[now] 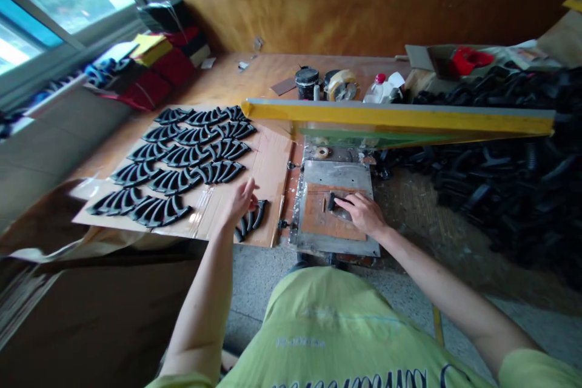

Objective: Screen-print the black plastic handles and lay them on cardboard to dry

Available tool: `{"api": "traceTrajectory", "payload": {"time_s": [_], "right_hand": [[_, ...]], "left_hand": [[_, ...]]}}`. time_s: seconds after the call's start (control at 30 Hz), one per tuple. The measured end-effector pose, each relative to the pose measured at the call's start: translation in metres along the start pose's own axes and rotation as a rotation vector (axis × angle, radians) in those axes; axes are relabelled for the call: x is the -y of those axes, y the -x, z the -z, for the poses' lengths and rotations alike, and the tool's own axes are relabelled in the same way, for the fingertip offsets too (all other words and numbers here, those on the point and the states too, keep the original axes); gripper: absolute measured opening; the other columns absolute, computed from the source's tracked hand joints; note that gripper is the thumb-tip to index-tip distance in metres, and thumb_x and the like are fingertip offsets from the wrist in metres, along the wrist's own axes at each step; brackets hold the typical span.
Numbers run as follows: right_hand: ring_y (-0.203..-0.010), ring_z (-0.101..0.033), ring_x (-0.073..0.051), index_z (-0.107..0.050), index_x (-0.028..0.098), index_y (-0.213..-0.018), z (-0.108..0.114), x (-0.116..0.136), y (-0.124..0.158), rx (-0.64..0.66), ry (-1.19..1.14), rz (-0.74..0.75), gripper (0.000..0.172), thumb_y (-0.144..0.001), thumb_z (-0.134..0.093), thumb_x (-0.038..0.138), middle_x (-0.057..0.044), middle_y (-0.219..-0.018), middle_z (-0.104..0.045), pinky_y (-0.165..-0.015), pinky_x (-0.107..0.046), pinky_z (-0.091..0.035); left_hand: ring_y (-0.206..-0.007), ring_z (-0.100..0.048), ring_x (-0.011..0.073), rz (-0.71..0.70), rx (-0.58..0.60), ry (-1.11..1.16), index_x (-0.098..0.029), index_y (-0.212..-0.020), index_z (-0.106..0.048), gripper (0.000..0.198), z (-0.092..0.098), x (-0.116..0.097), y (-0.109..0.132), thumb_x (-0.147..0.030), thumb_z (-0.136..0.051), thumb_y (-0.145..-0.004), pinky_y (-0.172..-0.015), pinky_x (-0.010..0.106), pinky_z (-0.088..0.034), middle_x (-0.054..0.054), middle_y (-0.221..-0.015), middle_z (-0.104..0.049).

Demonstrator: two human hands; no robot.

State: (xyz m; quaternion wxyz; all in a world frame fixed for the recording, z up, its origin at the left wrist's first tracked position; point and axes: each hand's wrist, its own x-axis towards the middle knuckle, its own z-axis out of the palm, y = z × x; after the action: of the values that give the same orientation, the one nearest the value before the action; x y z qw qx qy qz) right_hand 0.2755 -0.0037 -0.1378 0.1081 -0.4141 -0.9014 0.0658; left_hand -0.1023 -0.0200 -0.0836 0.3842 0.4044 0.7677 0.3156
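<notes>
Nearest, at lower centre, the right hand (361,213) grips a curved black plastic piece (335,201) on a brown board (325,221) set on a grey metal plate (336,173). The left hand (240,203), open and released, sits just beside two black pieces (251,221) on a tan cardboard sheet (268,179). Many finished-looking pieces (182,163) lie in rows at left; a large black heap (500,176) remains at right.

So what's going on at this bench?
One person works bare-handed. The right hand is on a curved black part lying on a brown pad under a raised yellow frame. The left hand is beside two similar parts at the edge of a cardboard sheet carrying neat rows of them. A large black heap lies to the right.
</notes>
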Motion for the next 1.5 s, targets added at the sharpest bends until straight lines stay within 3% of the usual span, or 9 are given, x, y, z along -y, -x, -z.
{"api": "traceTrajectory", "payload": {"time_s": [0.17,0.27,0.47,0.6,0.77,0.93,1.03,1.23,1.5], "right_hand": [[-0.105,-0.055,-0.025,-0.062,0.025,-0.134,-0.003,0.016,-0.011,0.086,0.087,0.023,0.042,-0.095,-0.049,0.017,-0.011,-0.114,-0.066,-0.089,-0.035,-0.046],[-0.108,-0.057,-0.024,-0.062,0.027,-0.134,0.0,0.015,-0.006,0.077,0.089,0.024,0.045,-0.093,-0.051,0.012,-0.01,-0.119,-0.066,-0.091,-0.035,-0.047],[-0.07,-0.063,-0.012,-0.074,0.018,-0.088,0.037,-0.029,0.012,-0.167,-0.056,-0.332,0.033,-0.098,-0.044,0.027,-0.004,-0.083,-0.073,-0.071,-0.027,-0.057],[-0.085,-0.069,-0.02,-0.071,0.018,-0.113,0.07,-0.056,-0.002,-0.297,-0.065,-0.447,0.03,-0.096,-0.048,0.026,-0.01,-0.103,-0.071,-0.077,-0.037,-0.058],[-0.121,-0.055,-0.029,-0.052,0.018,-0.136,0.076,-0.018,-0.063,-0.223,-0.056,-0.249,0.06,-0.082,-0.073,0.031,-0.015,-0.137,-0.051,-0.098,-0.044,-0.051],[-0.095,-0.063,-0.024,-0.062,0.016,-0.104,0.056,0.027,-0.073,0.148,0.073,-0.253,0.014,-0.091,-0.059,0.021,-0.011,-0.102,-0.068,-0.08,-0.033,-0.05],[-0.088,-0.064,-0.021,-0.063,0.015,-0.099,0.046,0.042,-0.045,0.232,0.126,-0.146,0.019,-0.094,-0.046,0.011,-0.01,-0.097,-0.069,-0.073,-0.029,-0.046],[-0.083,-0.063,-0.018,-0.066,0.016,-0.097,0.055,0.041,-0.017,0.299,0.027,0.184,0.019,-0.091,-0.049,0.009,-0.007,-0.097,-0.071,-0.067,-0.027,-0.041],[-0.09,-0.062,-0.019,-0.068,0.015,-0.103,0.043,0.044,-0.017,0.161,0.077,0.119,0.027,-0.089,-0.046,0.006,-0.01,-0.104,-0.07,-0.07,-0.028,-0.042]], "left_hand": [[-0.044,-0.053,0.0114,-0.522,0.076,0.576,-0.02,-0.105,-0.062,0.061,-0.029,-0.13,0.015,-0.072,-0.034,-0.092,-0.045,0.022,-0.044,-0.001,-0.057,-0.059],[-0.042,-0.051,0.0109,-0.595,0.135,0.614,-0.018,-0.086,-0.062,0.061,-0.035,-0.159,0.031,-0.07,-0.03,-0.094,-0.043,0.022,-0.042,0.001,-0.054,-0.057],[-0.054,-0.056,0.0118,-0.36,0.137,0.543,-0.017,-0.094,-0.07,0.061,-0.035,-0.095,0.072,-0.072,-0.044,-0.088,-0.045,0.022,-0.042,0.004,-0.069,-0.066],[-0.051,-0.05,0.009,-0.075,0.295,0.463,-0.017,-0.12,-0.068,0.062,-0.055,-0.022,0.085,-0.063,-0.066,-0.078,-0.045,0.019,-0.035,-0.001,-0.066,-0.062],[-0.053,-0.051,0.0101,0.02,0.284,0.405,-0.017,-0.151,-0.04,0.092,-0.092,0.033,0.072,-0.059,-0.069,-0.074,-0.047,0.02,-0.035,-0.002,-0.068,-0.062],[-0.055,-0.051,0.0109,0.029,0.277,0.306,-0.017,-0.143,-0.05,0.078,-0.102,0.044,0.065,-0.06,-0.062,-0.079,-0.048,0.021,-0.037,0.0,-0.074,-0.063],[-0.062,-0.056,0.0132,0.051,0.28,0.292,-0.016,-0.136,-0.055,0.075,-0.101,0.046,0.066,-0.062,-0.061,-0.078,-0.049,0.021,-0.039,0.003,-0.082,-0.066],[-0.065,-0.058,0.0148,0.046,0.278,0.287,-0.016,-0.129,-0.06,0.068,-0.101,0.045,0.067,-0.062,-0.061,-0.079,-0.05,0.021,-0.04,0.004,-0.082,-0.068],[-0.059,-0.056,0.0129,0.047,0.274,0.357,-0.012,-0.125,-0.061,0.068,-0.099,0.038,0.071,-0.059,-0.065,-0.076,-0.049,0.021,-0.039,0.002,-0.075,-0.066]]}}
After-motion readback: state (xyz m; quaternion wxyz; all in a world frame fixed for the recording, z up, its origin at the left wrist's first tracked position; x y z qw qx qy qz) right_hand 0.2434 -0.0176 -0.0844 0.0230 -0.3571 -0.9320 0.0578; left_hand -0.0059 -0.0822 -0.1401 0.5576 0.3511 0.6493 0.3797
